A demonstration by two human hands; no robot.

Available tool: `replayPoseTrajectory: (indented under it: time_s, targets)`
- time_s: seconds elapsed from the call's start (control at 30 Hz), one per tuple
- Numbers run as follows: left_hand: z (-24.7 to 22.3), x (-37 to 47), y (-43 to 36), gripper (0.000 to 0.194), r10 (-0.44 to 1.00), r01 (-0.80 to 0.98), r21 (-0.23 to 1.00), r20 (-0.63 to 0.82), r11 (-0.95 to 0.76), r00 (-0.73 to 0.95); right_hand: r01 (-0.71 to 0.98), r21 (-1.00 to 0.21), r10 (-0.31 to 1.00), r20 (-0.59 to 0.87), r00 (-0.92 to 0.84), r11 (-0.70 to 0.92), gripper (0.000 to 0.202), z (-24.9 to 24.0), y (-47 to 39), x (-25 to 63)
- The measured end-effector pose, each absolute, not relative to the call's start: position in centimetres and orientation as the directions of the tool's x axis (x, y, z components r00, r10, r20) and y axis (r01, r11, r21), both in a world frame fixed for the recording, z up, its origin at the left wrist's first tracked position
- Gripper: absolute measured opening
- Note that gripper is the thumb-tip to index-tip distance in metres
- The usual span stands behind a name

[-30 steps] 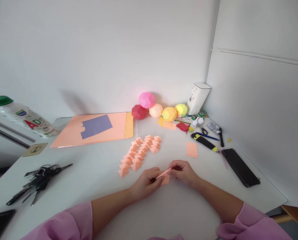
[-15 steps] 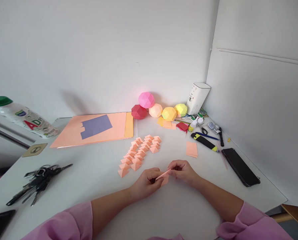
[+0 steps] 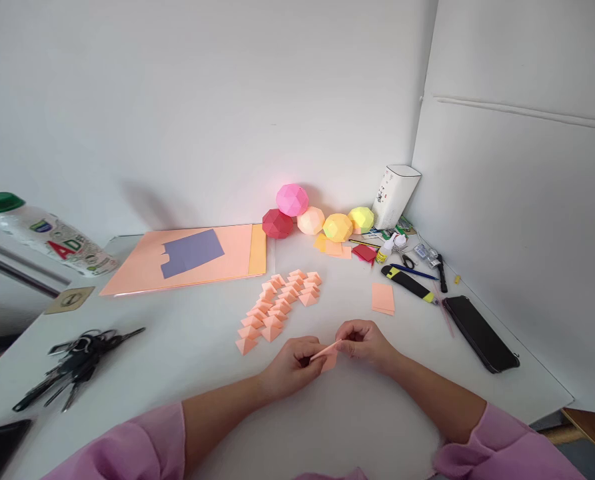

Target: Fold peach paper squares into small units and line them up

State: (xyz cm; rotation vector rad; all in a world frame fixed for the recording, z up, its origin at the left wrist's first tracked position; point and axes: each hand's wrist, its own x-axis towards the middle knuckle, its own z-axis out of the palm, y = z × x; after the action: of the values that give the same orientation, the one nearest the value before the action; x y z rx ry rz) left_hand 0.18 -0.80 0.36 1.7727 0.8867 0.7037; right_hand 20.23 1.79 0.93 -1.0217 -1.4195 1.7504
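Between my two hands is a piece of peach paper, partly folded, with one flap standing up along its top. My left hand pinches its left side between thumb and fingers. At the upper right corner, the thumb and fingertips of my right hand are closed on the same paper. Just beyond my left hand, folded peach paper triangles lie in overlapping rows on the white table. A small stack of flat peach paper rectangles rests past my right hand.
Faceted paper balls stand by the wall. Large peach sheets carry a purple piece. A utility knife and black phone lie right; keys and a white bottle are left.
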Motion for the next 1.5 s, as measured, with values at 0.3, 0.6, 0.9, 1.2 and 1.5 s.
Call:
replayPoseTrajectory:
  time_s: [0.3, 0.6, 0.9, 1.2, 1.5]
  targets:
    - [0.7, 0.2, -0.9, 0.026, 0.824, 0.237, 0.946, 0.051, -0.221, 0.565, -0.068, -0.978, 0.857, -0.140, -0.495, -0.199, 0.019, 0.7, 1.8, 20.4]
    - [0.7, 0.1, -0.7, 0.028, 0.833, 0.213, 0.961, 0.031, -0.177, 0.552, -0.060, -0.989, 0.876, -0.093, -0.473, -0.138, 0.019, 0.6, 1.6, 20.4]
    - [1.6, 0.2, -0.6, 0.042, 0.819, 0.122, 0.991, -0.026, -0.054, 0.573, 0.042, -0.971, 0.849, 0.182, -0.495, 0.233, 0.020, 0.3, 0.6, 20.0]
    - [0.3, 0.3, -0.9, 0.022, 0.880, 0.116, 0.993, -0.060, 0.006, 0.470, 0.227, -0.835, 0.807, 0.356, -0.472, 0.501, 0.016, 0.4, 0.5, 19.6]
    - [0.5, 0.3, -0.8, 0.025, 0.893, 0.004, 0.993, -0.109, 0.120, 0.438, 0.229, -0.872, 0.844, 0.303, -0.442, 0.433, 0.019, 0.1, 0.6, 19.6]
